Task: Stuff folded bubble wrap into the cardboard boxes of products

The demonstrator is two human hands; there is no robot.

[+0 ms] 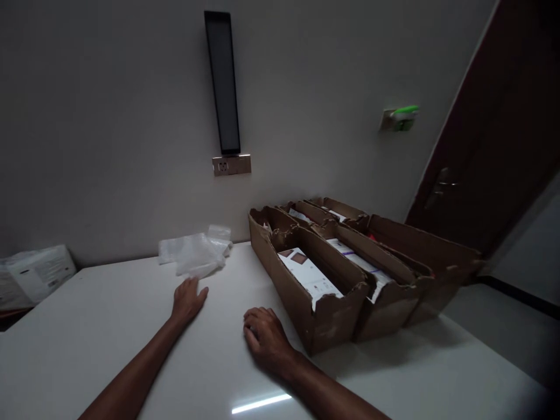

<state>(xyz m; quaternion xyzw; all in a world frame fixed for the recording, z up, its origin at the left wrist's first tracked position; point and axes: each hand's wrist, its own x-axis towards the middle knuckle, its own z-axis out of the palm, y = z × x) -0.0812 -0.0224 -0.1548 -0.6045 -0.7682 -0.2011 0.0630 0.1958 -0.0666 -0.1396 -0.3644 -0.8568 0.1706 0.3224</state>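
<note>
My left hand (pixel 188 298) lies flat on the white table (pixel 87 338), fingers stretched toward a crumpled clear plastic bag (pixel 196 251) and just touching its near edge. My right hand (pixel 265 337) rests palm down on the table with fingers curled loosely, right beside the near end of a long torn cardboard box (pixel 306 297). Nothing shows in either hand. White packets (pixel 310 277) lie inside that box. Two more cardboard boxes (pixel 385 274) stand alongside it to the right, also holding white packets.
A wall with a socket plate (pixel 231 165) and a dark vertical panel (pixel 223 81) stands behind the table. White printed packaging (pixel 35 274) sits at the far left. A dark door (pixel 494 134) is at the right, near a green-lit wall fitting (pixel 400 116).
</note>
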